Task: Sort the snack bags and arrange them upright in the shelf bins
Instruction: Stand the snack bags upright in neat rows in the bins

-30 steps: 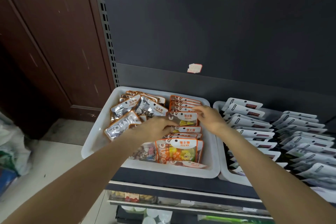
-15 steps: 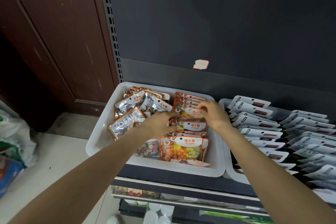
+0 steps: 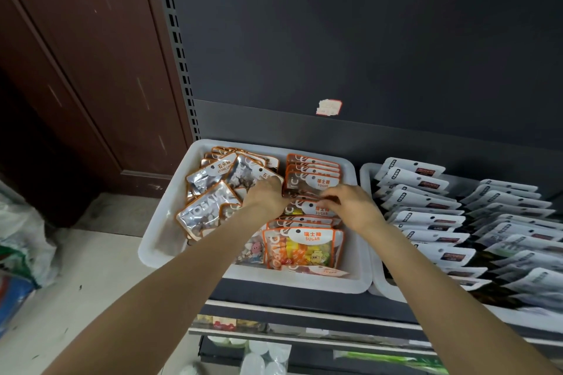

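Note:
A white bin (image 3: 161,240) on the shelf holds orange-edged snack bags. Its right half has a row of upright sugar candy bags (image 3: 304,248). Silver stone candy bags (image 3: 207,210) lie tilted in the left half. My left hand (image 3: 265,196) and my right hand (image 3: 350,204) both reach into the middle of the sugar row. Their fingers curl over the top edges of the sugar bags (image 3: 313,184) there and part the row. A second white bin (image 3: 380,277) to the right is filled with rows of white bags (image 3: 426,219).
A dark back panel (image 3: 335,39) with a torn price sticker (image 3: 328,107) rises behind the bins. A brown wooden wall (image 3: 76,70) stands at left. Plastic sacks (image 3: 21,237) sit on the floor at the left. A lower shelf (image 3: 304,332) holds more goods.
Both hands have moved deeper into the sugar bag row, and the left hand has shifted right and back toward the right hand. The camera has tilted slightly.

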Motion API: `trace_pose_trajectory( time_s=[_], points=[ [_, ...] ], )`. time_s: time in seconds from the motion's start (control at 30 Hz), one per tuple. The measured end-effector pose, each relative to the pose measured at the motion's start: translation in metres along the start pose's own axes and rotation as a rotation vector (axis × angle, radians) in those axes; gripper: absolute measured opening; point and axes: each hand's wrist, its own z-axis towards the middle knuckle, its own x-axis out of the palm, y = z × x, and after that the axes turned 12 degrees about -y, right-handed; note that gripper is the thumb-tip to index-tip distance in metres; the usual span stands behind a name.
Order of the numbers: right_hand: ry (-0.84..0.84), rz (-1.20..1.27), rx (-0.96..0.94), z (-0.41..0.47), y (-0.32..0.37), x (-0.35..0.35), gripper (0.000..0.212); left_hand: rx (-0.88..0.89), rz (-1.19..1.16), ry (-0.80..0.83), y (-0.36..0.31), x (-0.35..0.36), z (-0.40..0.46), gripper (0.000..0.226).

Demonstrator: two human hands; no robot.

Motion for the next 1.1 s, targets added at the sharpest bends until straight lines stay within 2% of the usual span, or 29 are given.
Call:
trace_pose_trajectory(
  time_s=[0.07, 0.13, 0.2, 0.37, 0.47, 0.57, 0.7, 0.83, 0.97, 1.1],
  points=[
    [-0.001, -0.062, -0.009, -0.008, 0.002, -0.004, 0.026, 0.039, -0.092, 0.008, -0.001, 0.0, -0.003, 0.046],
    [-0.114, -0.154, -0.045, -0.015, 0.003, -0.007, 0.025, 0.151, -0.152, 0.0, -0.002, -0.001, -0.005, 0.044],
    [-0.192, -0.145, -0.055, -0.026, 0.001, -0.003, 0.028, 0.223, -0.167, 0.013, 0.003, 0.003, -0.008, 0.042],
    [-0.116, 0.068, -0.015, -0.025, -0.002, 0.002, 0.046, 0.2, -0.101, 0.027, 0.015, 0.001, -0.012, 0.033],
    [-0.193, 0.105, -0.017, -0.028, 0.0, -0.005, 0.041, 0.228, -0.1, -0.038, 0.018, -0.009, -0.015, 0.036],
    [-0.238, 0.118, -0.028, -0.041, 0.002, -0.008, 0.034, 0.317, -0.082, -0.029, 0.029, -0.012, -0.025, 0.035],
    [-0.152, 0.121, 0.03, -0.059, 0.004, -0.004, 0.035, 0.422, 0.079, -0.002, 0.044, -0.015, -0.048, 0.041],
    [-0.136, 0.034, 0.08, -0.058, 0.008, 0.001, 0.035, 0.341, -0.017, -0.025, 0.04, -0.017, -0.057, 0.045],
    [-0.142, 0.031, 0.161, -0.05, 0.011, 0.003, 0.031, 0.291, 0.02, -0.162, 0.039, -0.012, -0.05, 0.038],
    [-0.156, 0.06, 0.194, -0.053, 0.016, 0.004, 0.028, 0.191, 0.016, -0.095, 0.04, -0.008, -0.044, 0.031]
  ],
)
